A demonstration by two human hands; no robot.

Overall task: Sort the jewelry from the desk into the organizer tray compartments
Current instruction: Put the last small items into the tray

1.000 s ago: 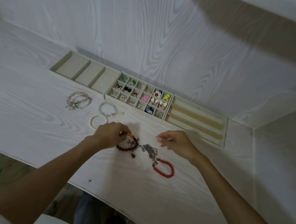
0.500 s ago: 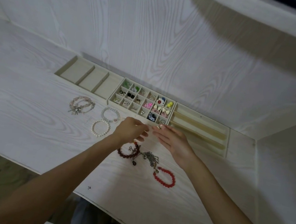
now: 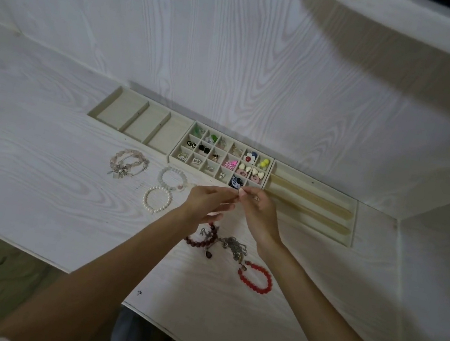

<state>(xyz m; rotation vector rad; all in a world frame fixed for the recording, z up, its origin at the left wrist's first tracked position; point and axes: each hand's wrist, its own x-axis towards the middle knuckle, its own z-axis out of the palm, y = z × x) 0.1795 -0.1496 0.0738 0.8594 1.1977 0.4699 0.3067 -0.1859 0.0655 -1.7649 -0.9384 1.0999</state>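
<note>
My left hand (image 3: 207, 202) and my right hand (image 3: 258, 213) meet fingertip to fingertip just in front of the grid tray (image 3: 267, 173), pinching a tiny item too small to name. The grid tray holds several earrings and charms. On the desk lie a dark red bead bracelet (image 3: 201, 241), a silver chain (image 3: 234, 246), a bright red bracelet (image 3: 256, 277), a white pearl bracelet (image 3: 156, 199), a pale bead bracelet (image 3: 173, 178) and a pink charm bracelet (image 3: 128, 163).
A three-slot tray (image 3: 135, 120) lies left of the grid tray and a long-slot tray (image 3: 352, 218) to its right, all against the white back wall. The desk's front edge (image 3: 30, 252) curves near my body; a side wall rises at right.
Both hands left the dark red bracelet and chain, rose toward the grid tray and came together at the fingertips. The camera view shifted slightly.
</note>
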